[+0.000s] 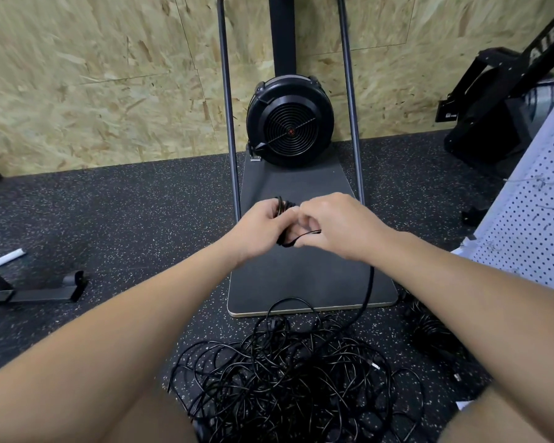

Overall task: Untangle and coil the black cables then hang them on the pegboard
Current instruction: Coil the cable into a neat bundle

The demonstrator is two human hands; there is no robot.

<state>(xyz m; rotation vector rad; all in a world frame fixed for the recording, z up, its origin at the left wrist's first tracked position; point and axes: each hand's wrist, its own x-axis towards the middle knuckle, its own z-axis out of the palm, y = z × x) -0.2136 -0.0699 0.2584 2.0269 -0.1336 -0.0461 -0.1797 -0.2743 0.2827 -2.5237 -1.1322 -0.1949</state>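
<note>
A small black coiled cable (283, 207) is held up between both hands over the machine's base plate. My left hand (261, 227) grips the coil's loops. My right hand (336, 223) pinches the cable's loose end where it wraps the coil's lower part. One black strand (369, 289) hangs from my right hand down to a big tangled pile of black cables (288, 375) on the floor between my knees. The white pegboard (538, 212) leans at the right edge.
A black fan-wheel exercise machine (290, 121) with two upright rails stands ahead on a grey base plate (301, 282) against an OSB wall. Another black machine (499, 100) is at the far right. A metal foot (42, 292) lies at the left. More cables (429, 327) lie beside the pegboard.
</note>
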